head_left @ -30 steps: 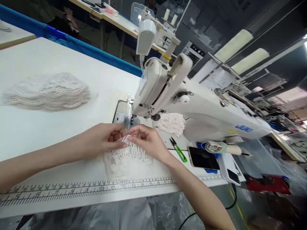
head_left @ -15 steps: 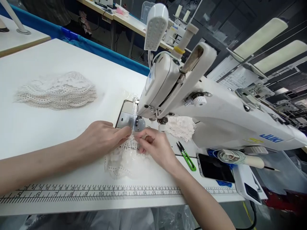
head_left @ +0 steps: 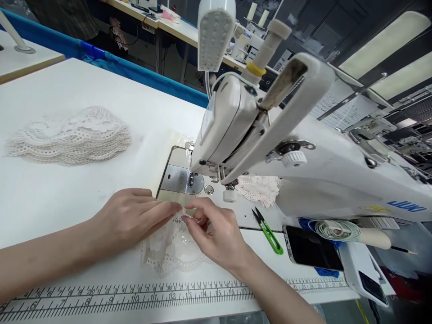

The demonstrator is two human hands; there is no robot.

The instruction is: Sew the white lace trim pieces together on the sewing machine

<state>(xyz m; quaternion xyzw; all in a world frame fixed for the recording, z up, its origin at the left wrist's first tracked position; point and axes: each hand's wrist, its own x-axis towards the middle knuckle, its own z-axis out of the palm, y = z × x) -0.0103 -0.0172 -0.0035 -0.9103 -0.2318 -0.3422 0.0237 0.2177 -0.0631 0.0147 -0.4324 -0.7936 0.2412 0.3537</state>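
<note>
Both hands, with the white lace piece (head_left: 175,254), have drawn back a little from the needle plate (head_left: 177,179) of the Juki sewing machine (head_left: 221,121) since half a second ago. Now the lace lies on the worktop (head_left: 111,180) in front of that plate, its bunched upper edge lifted between the fingertips. On that edge, the left hand (head_left: 131,216) is nearly closed in a pinch, its thumb hidden; the right hand (head_left: 218,231) nips it between thumb and forefinger, the other fingers curled.

Such lace looks very light, limp and soft, and its openwork would probably snag or stretch under a hard pull. The denser gathered edge seems the best place to hold, pinched close with both hands; the scalloped lower edge, spread loose, would likely just fold.
</note>
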